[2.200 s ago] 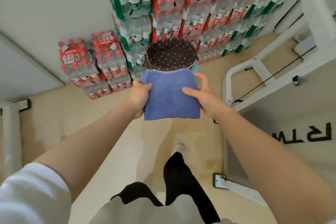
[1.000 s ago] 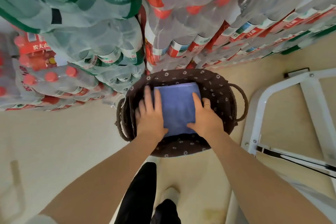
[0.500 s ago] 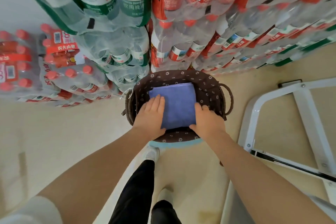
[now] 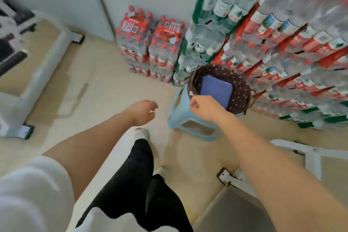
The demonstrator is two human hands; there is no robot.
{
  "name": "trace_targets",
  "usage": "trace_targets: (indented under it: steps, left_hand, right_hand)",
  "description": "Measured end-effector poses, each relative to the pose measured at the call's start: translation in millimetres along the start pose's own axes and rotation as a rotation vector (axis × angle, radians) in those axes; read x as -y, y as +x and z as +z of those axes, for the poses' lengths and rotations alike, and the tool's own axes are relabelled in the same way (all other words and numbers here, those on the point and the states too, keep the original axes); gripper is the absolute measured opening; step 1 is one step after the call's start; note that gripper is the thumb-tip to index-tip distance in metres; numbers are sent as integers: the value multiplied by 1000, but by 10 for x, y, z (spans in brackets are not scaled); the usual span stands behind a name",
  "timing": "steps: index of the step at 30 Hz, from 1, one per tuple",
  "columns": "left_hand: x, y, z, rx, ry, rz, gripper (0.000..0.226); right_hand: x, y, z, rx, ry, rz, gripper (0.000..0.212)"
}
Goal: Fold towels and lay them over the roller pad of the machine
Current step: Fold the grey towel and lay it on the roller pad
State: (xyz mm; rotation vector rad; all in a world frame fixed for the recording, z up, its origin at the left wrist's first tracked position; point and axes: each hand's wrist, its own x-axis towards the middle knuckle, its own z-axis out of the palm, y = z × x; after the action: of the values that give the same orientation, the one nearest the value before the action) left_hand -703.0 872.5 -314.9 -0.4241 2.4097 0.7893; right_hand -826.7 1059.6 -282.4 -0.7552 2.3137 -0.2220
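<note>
Both hands hold nothing, the left hand (image 4: 140, 112) loosely curled over the floor and the right hand (image 4: 204, 106) hovering at the near rim of the basket (image 4: 239, 88), where the folded blue towel (image 4: 215, 90) lies flat, apparently stored on the stool (image 4: 180, 111).

Looks like a gym storeroom: shrink-wrapped water bottle packs (image 4: 273, 39) stacked high at 1 o'clock, white exercise machine frame (image 4: 37, 73) at 9 o'clock.
</note>
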Motion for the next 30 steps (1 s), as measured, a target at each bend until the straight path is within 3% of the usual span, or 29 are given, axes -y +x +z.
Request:
trace_targets:
  steps: [4,11,15,21,25,30]
  left_hand:
    - [676,-934,-163,-187,-201,-192,49]
    - [2078,-2803,135,-511,-505,-534,48]
    - [2808,-3874,521,-571,-590,-650,39]
    - [4004,-5491,1179,-689,-719,-760,31]
    - [4590,-6430,1516,-773,-831,-877,30]
    - [5133,-7077,1789,-860,-899,-935,28]
  right_hand:
    - [1040,-91,279,-4,-191,-175,23]
    - [2996,-407,1150,257,-330,-602,22]
    - [4148,-770,1757,250,-220,-687,22]
    - [5674,-1506,3155,429,-278,-830,22]
    - [6510,-1958,3925,490,-428,-921,23]
    - [7275,-2268,4472,504,-428,-959,22]
